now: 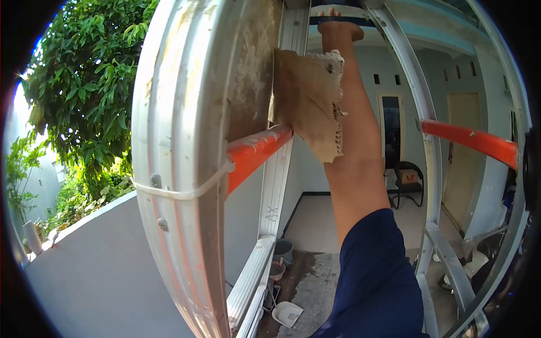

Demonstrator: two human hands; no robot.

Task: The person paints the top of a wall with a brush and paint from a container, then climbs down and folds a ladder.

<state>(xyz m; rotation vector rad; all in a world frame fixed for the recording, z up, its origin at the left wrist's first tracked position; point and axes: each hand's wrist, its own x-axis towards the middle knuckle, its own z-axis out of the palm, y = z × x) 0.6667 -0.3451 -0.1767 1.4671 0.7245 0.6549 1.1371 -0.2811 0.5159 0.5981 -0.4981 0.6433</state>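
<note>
A bare arm in a dark blue sleeve rises from the bottom to the top edge, ending in my right hand [339,29]. Its fingertips show above a narrow dark strip [352,21]; the hand is closed at this strip, though what it grips is unclear. My left hand is out of view. A torn piece of brown cardboard [313,101] hangs beside the metal ladder [183,112] and overlaps the forearm. Orange bars [259,147] join the ladder's parts on both sides of the arm.
A low grey wall [107,270] and a leafy tree [84,90] stand left. Below are a bucket [284,251] and a white dustpan [287,314] on the floor. Farther back are a black chair [408,186] and a door [462,152]. Metal rails [431,169] rise at right.
</note>
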